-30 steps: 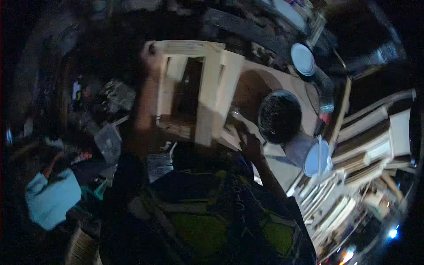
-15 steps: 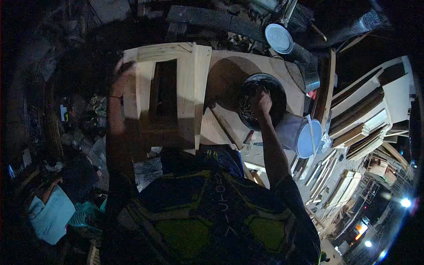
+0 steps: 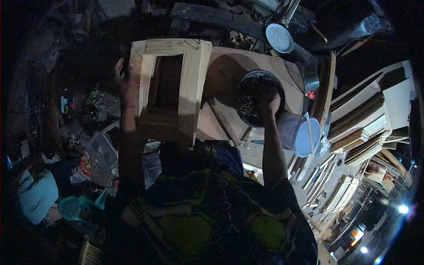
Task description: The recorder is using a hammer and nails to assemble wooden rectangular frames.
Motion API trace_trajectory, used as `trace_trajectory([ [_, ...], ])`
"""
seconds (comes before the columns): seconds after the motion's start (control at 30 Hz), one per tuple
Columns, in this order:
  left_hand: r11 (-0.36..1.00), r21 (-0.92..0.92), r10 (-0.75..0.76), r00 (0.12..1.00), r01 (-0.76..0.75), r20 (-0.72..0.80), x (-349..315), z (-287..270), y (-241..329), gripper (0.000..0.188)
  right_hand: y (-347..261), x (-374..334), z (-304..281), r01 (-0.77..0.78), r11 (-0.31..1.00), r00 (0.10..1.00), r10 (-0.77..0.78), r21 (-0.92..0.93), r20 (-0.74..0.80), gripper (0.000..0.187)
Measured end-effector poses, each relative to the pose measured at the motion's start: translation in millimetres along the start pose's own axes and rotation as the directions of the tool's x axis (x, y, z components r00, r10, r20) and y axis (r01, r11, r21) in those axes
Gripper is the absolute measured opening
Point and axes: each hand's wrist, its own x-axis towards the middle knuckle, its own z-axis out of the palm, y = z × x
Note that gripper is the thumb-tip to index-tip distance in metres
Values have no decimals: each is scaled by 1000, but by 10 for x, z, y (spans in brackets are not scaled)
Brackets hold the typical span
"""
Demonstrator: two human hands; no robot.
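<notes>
Your left hand (image 3: 125, 74) keeps gripping the pale wooden frame (image 3: 170, 90) at its left edge, far-left on the workbench (image 3: 229, 66). Your right hand (image 3: 268, 102) has moved into the dark bowl of nails (image 3: 258, 98); its grip, I cannot tell.

Right hand (image 3: 268, 102) now reaching into the dark bowl (image 3: 258, 98), wooden frame (image 3: 170, 88) turned squarer

A dark short-sleeved shirt is worn, patterned with yellow-green panels and thin pale lines across the chest and shoulders. Both forearms are left bare below the sleeves. Nothing is worn on the left hand (image 3: 125, 73) or the right hand (image 3: 267, 102).
</notes>
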Motion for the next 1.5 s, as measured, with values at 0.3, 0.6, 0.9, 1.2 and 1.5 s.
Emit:
trace_trajectory([
  [0.3,968,-54,-225,947,243,230,-1103,64,995,37,-217,-303,229,199,959,976,-176,-201,126,39],
  [0.6,968,-239,16,932,77,363,-1606,388,1351,32,-366,-347,-239,183,936,973,-215,299,77,33],
  [0.9,868,-26,361,594,-496,720,-2121,828,1649,32,-444,-1131,-505,636,643,697,-716,426,42,33],
  [1.2,932,-199,352,622,-304,699,-2393,722,1192,23,-743,-1560,-294,682,694,581,-705,228,408,35],
  [1.5,881,-461,36,955,109,294,-512,-29,920,15,-1005,-1505,37,303,931,907,-347,203,239,43],
])
